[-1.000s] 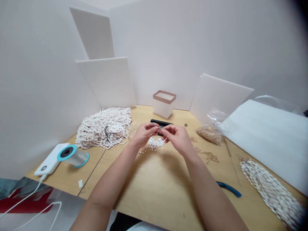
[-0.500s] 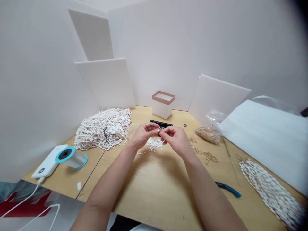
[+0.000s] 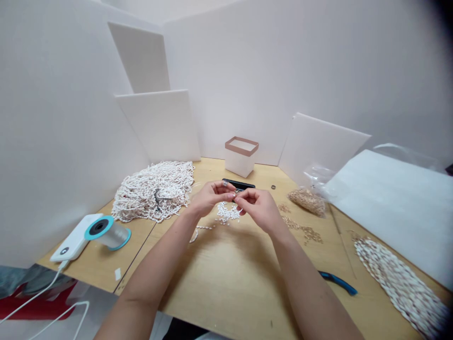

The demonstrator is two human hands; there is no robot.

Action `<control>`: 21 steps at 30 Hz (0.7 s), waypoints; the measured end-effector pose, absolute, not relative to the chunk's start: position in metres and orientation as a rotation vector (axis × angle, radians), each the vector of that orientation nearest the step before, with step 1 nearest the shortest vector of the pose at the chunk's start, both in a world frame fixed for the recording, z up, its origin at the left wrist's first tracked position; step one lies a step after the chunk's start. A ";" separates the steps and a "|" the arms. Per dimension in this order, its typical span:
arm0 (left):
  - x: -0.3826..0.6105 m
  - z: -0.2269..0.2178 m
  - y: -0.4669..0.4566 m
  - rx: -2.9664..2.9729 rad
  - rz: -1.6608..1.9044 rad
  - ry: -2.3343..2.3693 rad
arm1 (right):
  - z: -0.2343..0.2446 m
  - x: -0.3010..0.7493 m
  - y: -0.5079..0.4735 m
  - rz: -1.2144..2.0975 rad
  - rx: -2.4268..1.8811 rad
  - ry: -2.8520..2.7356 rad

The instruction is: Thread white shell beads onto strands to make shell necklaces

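Note:
Above the middle of the table, my left hand (image 3: 211, 197) and my right hand (image 3: 256, 205) meet fingertip to fingertip. Each is closed in a pinch; what lies between the fingers is too small to name. A ring shows on a finger of my left hand. Just below them lies a loose pile of small white beads (image 3: 226, 212). Behind the fingertips is a black tray (image 3: 239, 184), partly hidden. A short strand of white beads (image 3: 203, 227) lies beside my left wrist.
Bundled white bead strands (image 3: 152, 189) and a spool of clear line (image 3: 108, 232) lie left, near a white power bank (image 3: 75, 238). A bin (image 3: 240, 160) stands behind. To the right are gold-coloured bits (image 3: 302, 230), a bag of them (image 3: 307, 200), a blue tool handle (image 3: 338, 282) and shell-like strands (image 3: 396, 278).
My hands stay together in nearly the same pinch. The view has shifted slightly, and more of the short white bead strand shows beside my left forearm.

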State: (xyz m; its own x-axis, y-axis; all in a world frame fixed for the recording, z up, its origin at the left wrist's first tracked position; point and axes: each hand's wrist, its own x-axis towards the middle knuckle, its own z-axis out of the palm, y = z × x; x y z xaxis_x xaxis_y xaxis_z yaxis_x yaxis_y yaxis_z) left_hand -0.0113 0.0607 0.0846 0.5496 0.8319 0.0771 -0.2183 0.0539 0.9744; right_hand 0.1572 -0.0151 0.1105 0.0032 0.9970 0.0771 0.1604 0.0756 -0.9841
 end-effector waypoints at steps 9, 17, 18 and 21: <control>-0.017 0.101 0.063 1.440 0.785 0.586 | 0.113 0.159 -0.016 1.057 -1.303 -1.390; -0.016 0.098 0.060 1.421 0.843 0.579 | 0.114 0.159 -0.015 1.122 -1.244 -1.327; -0.016 0.098 0.060 1.411 0.855 0.577 | 0.114 0.159 -0.015 1.131 -1.231 -1.320; -0.015 0.097 0.059 1.407 0.882 0.571 | 0.115 0.158 -0.015 1.161 -1.215 -1.305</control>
